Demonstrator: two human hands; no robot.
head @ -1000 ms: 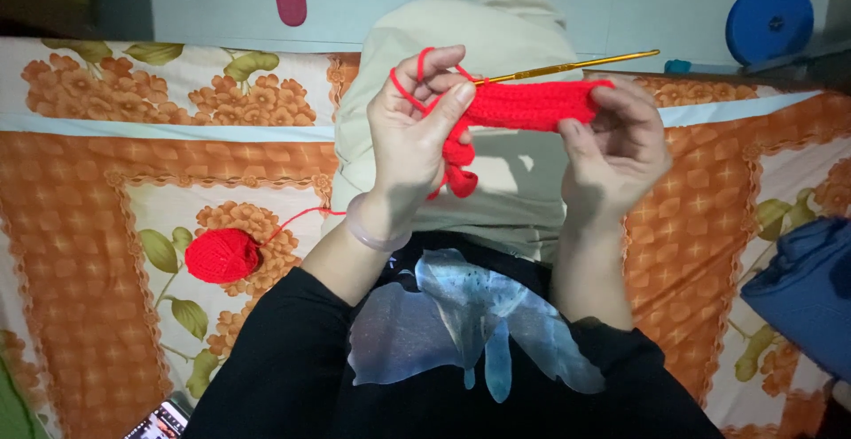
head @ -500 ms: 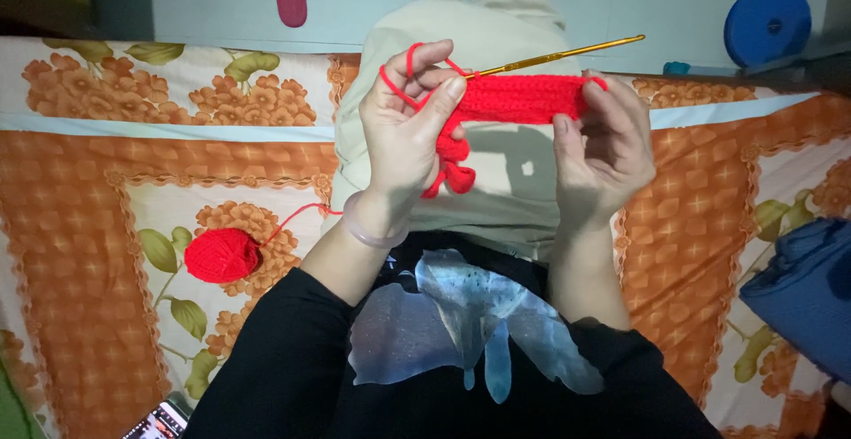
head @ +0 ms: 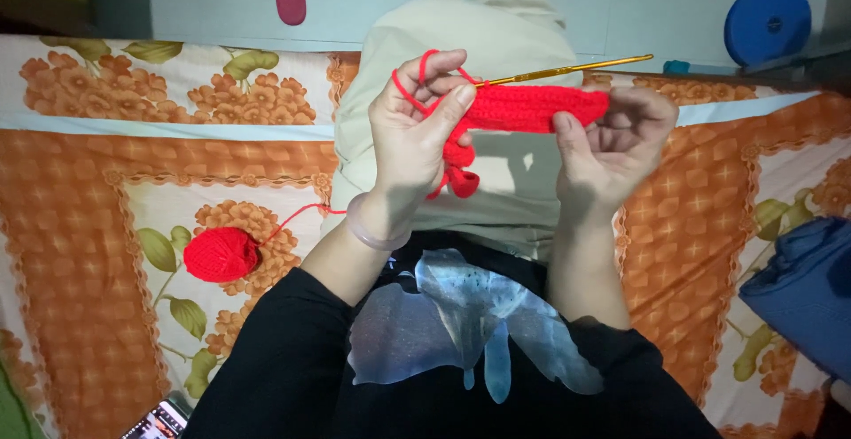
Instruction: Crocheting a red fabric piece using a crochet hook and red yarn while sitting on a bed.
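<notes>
Left hand (head: 417, 142) pinches the red strip (head: 532, 107) with yarn (head: 424, 65) looped over a finger, right hand (head: 612, 142) grips strip and hook (head: 567, 70); I'd keep yarn tension even.

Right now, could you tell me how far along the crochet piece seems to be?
Done: a short red crocheted strip already hangs between the hands. In hand: the left hand tensions yarn looped over its fingers and pinches the strip's end, while the right hand holds the other end with the gold hook. Left: the yarn ball on the bedsheet looks mostly unused.
</notes>
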